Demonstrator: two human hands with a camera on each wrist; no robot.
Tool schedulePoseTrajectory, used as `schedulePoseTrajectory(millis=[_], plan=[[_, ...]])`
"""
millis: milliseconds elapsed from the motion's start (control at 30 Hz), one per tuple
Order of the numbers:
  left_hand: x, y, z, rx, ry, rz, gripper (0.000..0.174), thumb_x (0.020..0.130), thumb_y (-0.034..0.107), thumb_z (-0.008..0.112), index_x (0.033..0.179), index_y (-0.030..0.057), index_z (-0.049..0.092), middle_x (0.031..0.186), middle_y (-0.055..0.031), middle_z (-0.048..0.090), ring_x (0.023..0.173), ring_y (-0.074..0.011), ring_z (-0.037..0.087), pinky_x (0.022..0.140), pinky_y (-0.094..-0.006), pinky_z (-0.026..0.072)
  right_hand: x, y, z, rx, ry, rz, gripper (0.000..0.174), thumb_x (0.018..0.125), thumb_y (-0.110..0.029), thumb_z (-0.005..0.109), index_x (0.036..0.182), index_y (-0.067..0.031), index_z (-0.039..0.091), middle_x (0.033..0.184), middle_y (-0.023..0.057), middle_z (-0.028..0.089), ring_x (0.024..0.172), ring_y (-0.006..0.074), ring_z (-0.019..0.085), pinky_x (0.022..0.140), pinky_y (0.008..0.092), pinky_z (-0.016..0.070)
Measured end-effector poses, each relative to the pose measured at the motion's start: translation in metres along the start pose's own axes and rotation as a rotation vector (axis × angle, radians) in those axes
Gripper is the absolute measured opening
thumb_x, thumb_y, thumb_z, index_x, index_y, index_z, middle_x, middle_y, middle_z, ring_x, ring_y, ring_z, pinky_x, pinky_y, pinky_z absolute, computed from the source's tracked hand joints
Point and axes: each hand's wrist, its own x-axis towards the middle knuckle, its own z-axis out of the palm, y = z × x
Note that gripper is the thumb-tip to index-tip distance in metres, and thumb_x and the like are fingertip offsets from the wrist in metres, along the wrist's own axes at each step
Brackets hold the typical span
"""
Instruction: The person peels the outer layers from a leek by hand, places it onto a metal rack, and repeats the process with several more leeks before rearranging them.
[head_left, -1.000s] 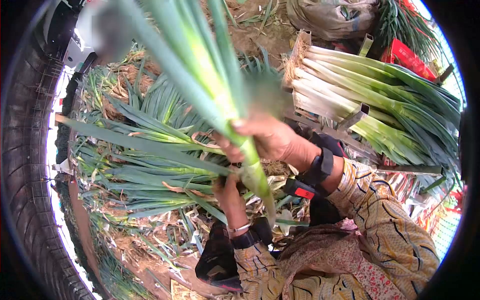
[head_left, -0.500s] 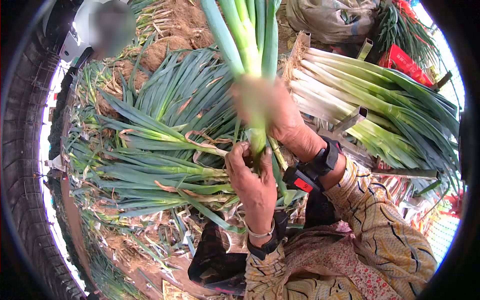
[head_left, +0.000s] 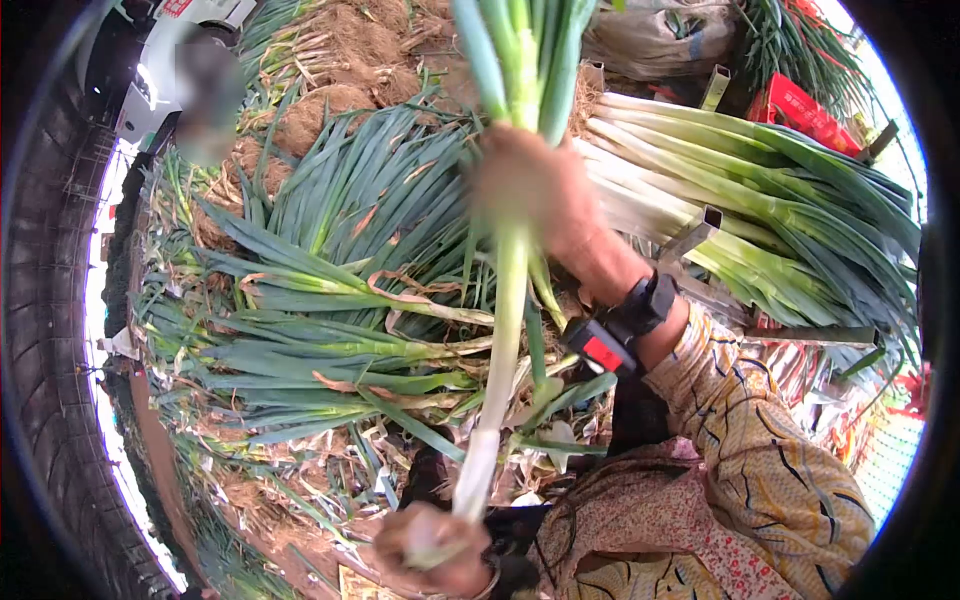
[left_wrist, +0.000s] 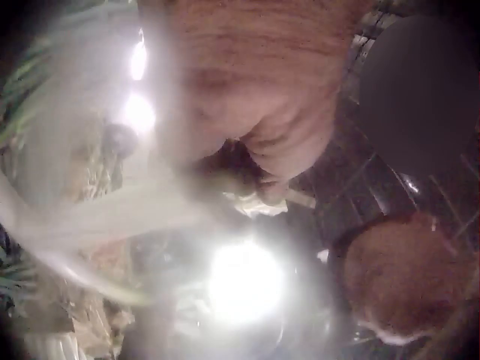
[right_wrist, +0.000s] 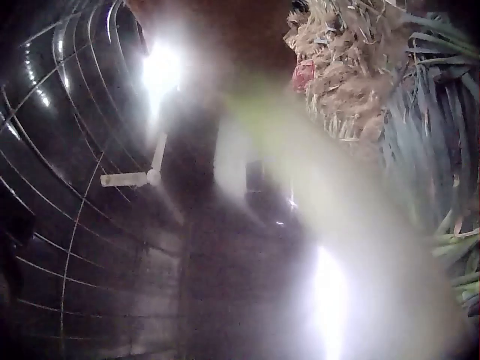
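Half a second earlier the left hand (head_left: 430, 550) had its fingers on the leek (head_left: 505, 320) just below the right hand (head_left: 530, 180); by this moment it had dropped to the stalk's lower end, near the person's knee, and a long white shank showed between the two hands. The right hand had kept its grip under the fanned green leaves, only slightly higher than before.

The leek stood steeply in front of the person, leaves up and lower end tilted toward the left hand, above the loose leeks (head_left: 370, 200) heaped on the ground. The right hand was closed round the stalk, its forearm reaching forward and the wrist camera (head_left: 605, 350) below it. The left hand's fingers were curled over the lower end; whether they held root or peel could not be told.

The left wrist view showed what the head view blurred: a pale scrap (left_wrist: 259, 204) poking out by the bent fingertips. The right wrist view alone showed a ceiling fan (right_wrist: 154, 176) beyond the blurred stalk.

Cleaned leeks (head_left: 740, 190) lay across a metal rack (head_left: 690, 235), white ends toward its left edge, with a red box (head_left: 805, 115) by its upper-right corner.
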Motion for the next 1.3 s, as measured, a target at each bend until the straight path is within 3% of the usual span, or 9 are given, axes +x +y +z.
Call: schedulePoseTrajectory(millis=[233, 333, 400, 500, 600, 733, 1100, 1233, 1300], plan=[[-0.048, -0.037, -0.143, 0.653, 0.332, -0.685, 0.056, 0.093, 0.033, 0.045, 0.131, -0.0067, 0.037, 0.129, -0.0261, 0.045, 0.113, -0.0391, 0.049, 0.097, -0.042, 0.0388, -0.002, -0.039, -0.011, 0.231, -0.161, -0.137, 0.018, 0.083, -0.006, 0.061, 0.088, -0.0019, 0.044, 0.072, 0.0041, 0.049, 0.053, 0.0083, 0.044, 0.043, 0.0207, 0.0396], [-0.095, -0.127, -0.231, 0.777, 0.245, -0.534, 0.044, 0.093, 0.031, 0.047, 0.123, -0.0022, 0.046, 0.109, -0.0205, 0.057, 0.094, -0.031, 0.059, 0.079, -0.0358, 0.0494, -0.02, -0.072, -0.011, 0.317, -0.241, -0.161, 0.019, 0.084, -0.008, 0.061, 0.089, 0.0005, 0.044, 0.072, 0.0042, 0.048, 0.053, 0.0084, 0.044, 0.044, 0.021, 0.0393], [-0.055, -0.106, -0.216, 0.333, 0.33, -0.811, 0.025, 0.089, 0.017, 0.049, 0.101, -0.0049, 0.054, 0.089, -0.0136, 0.059, 0.077, -0.0148, 0.056, 0.058, -0.029, 0.0439, -0.041, -0.085, 0.003, 0.44, -0.383, -0.128, 0.016, 0.086, -0.007, 0.058, 0.089, 0.0019, 0.044, 0.07, 0.0033, 0.044, 0.054, 0.0095, 0.041, 0.047, 0.0223, 0.0388], [-0.012, -0.074, -0.148, 0.258, -0.125, -0.089, 0.041, 0.081, 0.015, 0.054, 0.117, -0.0026, 0.054, 0.107, -0.0128, 0.058, 0.1, -0.0263, 0.054, 0.094, -0.0396, 0.0379, -0.072, -0.108, 0.034, 0.437, -0.561, -0.123, 0.015, 0.09, -0.009, 0.053, 0.081, -0.0024, 0.042, 0.063, -0.0002, 0.036, 0.053, 0.008, 0.036, 0.049, 0.0224, 0.0343], [0.003, -0.028, -0.071, -0.825, -0.329, -0.57, 0.1, 0.058, 0.007, 0.074, 0.142, 0.0031, 0.02, 0.129, -0.0116, 0.044, 0.086, -0.0203, 0.058, 0.072, -0.031, 0.0509, -0.105, -0.141, 0.064, 0.42, -0.703, -0.14, 0.016, 0.088, -0.008, 0.054, 0.079, -0.0038, 0.041, 0.063, 0.0003, 0.037, 0.052, 0.0074, 0.037, 0.048, 0.0224, 0.0347], [-0.006, -0.004, 0.011, -1.41, -0.236, -0.574, 0.108, 0.063, 0.02, 0.081, 0.143, 0.0057, 0.011, 0.093, -0.0151, 0.06, 0.075, -0.0214, 0.06, 0.06, -0.0341, 0.0527, -0.143, -0.178, 0.074, 0.445, -0.786, -0.201, 0.019, 0.085, -0.008, 0.058, 0.075, -0.0044, 0.042, 0.066, 0.0005, 0.04, 0.051, 0.0082, 0.04, 0.047, 0.0232, 0.0372], [0.004, -0.045, 0.041, -0.954, 0.008, -0.851, 0.044, 0.089, 0.017, 0.057, 0.13, 0.0056, 0.045, 0.064, 0.0055, 0.036, 0.052, -0.004, 0.031, 0.045, -0.0189, 0.0284, -0.221, -0.247, 0.016, 0.155, -0.58, -0.677, 0.037, 0.088, -0.019, 0.059, 0.123, -0.0123, 0.053, 0.071, -0.0022, 0.044, 0.046, 0.0049, 0.037, 0.043, 0.0188, 0.0346], [0.004, -0.165, 0.042, -0.774, 0.12, -0.517, 0.03, 0.088, 0.025, 0.057, 0.109, 0.0041, 0.055, 0.062, 0.0037, 0.035, 0.051, -0.0047, 0.034, 0.042, -0.0202, 0.0297, -0.254, -0.331, 0.005, 0.184, -0.705, -0.757, 0.019, 0.086, -0.014, 0.059, 0.096, 0.002, 0.054, 0.064, -0.0002, 0.042, 0.047, 0.0059, 0.04, 0.042, 0.0206, 0.0376], [0.004, -0.151, 0.036, -0.753, 0.172, -0.815, 0.019, 0.085, 0.022, 0.059, 0.094, 0.0057, 0.056, 0.064, 0.0032, 0.042, 0.05, -0.0047, 0.037, 0.042, -0.02, 0.0322, -0.26, -0.348, 0.009, 0.131, -0.631, -0.822, 0.028, 0.081, -0.018, 0.066, 0.071, -0.006, 0.043, 0.059, -0.0004, 0.04, 0.052, 0.0083, 0.041, 0.049, 0.023, 0.0392]])
